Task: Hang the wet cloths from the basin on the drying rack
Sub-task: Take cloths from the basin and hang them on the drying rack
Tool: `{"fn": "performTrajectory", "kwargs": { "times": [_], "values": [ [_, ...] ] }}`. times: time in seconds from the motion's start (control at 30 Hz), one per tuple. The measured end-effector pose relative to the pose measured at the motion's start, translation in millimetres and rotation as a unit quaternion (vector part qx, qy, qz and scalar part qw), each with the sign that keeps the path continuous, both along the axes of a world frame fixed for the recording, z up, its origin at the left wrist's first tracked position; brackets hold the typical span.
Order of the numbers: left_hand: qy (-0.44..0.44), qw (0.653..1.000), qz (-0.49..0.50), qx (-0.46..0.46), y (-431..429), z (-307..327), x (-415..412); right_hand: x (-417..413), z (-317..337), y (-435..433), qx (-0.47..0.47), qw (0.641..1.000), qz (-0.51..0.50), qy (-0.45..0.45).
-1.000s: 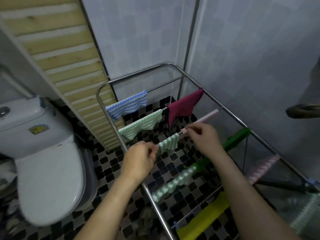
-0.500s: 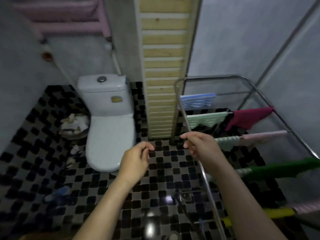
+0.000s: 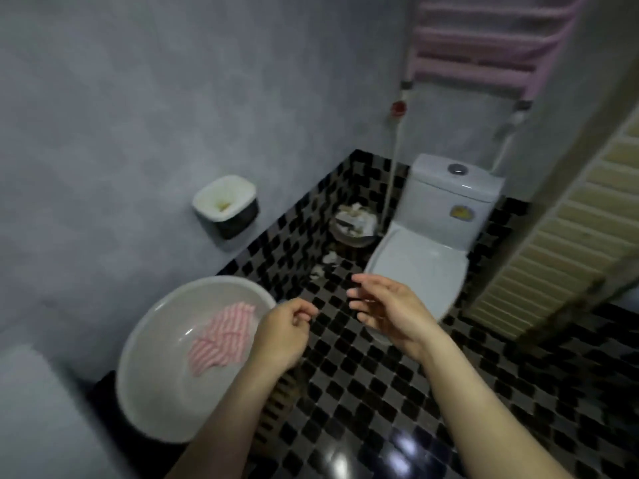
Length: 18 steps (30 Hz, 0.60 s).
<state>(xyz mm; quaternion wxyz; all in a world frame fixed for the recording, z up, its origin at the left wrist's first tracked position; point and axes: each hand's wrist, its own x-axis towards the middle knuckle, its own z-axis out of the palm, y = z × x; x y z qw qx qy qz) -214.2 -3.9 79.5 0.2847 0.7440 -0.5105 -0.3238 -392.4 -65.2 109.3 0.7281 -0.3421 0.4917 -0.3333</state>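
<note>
A round white basin (image 3: 152, 385) stands at the lower left on a dark stool. A pink-and-white striped cloth (image 3: 221, 338) lies crumpled inside it. My left hand (image 3: 281, 335) hovers over the basin's right rim with fingers loosely curled, holding nothing. My right hand (image 3: 387, 311) is further right above the floor, fingers relaxed and spread, also empty. The drying rack is out of view.
A white toilet (image 3: 428, 243) stands at the back right, with a full waste bin (image 3: 352, 226) beside it. A tissue box (image 3: 226, 205) hangs on the grey wall. A slatted wooden panel (image 3: 567, 243) leans at the right. A pink radiator (image 3: 484, 43) hangs above.
The view has swung left from the drying rack to the basin. Both hands let go of the cloth on the rack and now hover empty near the basin.
</note>
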Motion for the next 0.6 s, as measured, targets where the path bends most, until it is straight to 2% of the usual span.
{"fn": "performTrajectory", "kwargs": {
  "times": [0.17, 0.3, 0.4, 0.6],
  "values": [
    [0.0, 0.993, 0.111, 0.043, 39.6, -27.2, 107.1, 116.6, -34.9, 6.6, 0.045, 0.994, 0.094, 0.04],
    [0.026, 0.983, 0.163, 0.074, 60.0, -58.3, 158.3, 173.1, -59.8, 7.0, 0.061, 0.984, 0.147, 0.08],
    [0.012, 0.978, 0.17, 0.12, 62.0, -93.7, 182.3, 208.2, -81.0, 0.2, 0.081, 0.972, 0.19, 0.11],
    [-0.053, 0.98, 0.09, 0.171, 50.5, -139.2, 164.1, 234.5, -109.6, -3.5, 0.104, 0.959, 0.225, 0.134]
  ]
}}
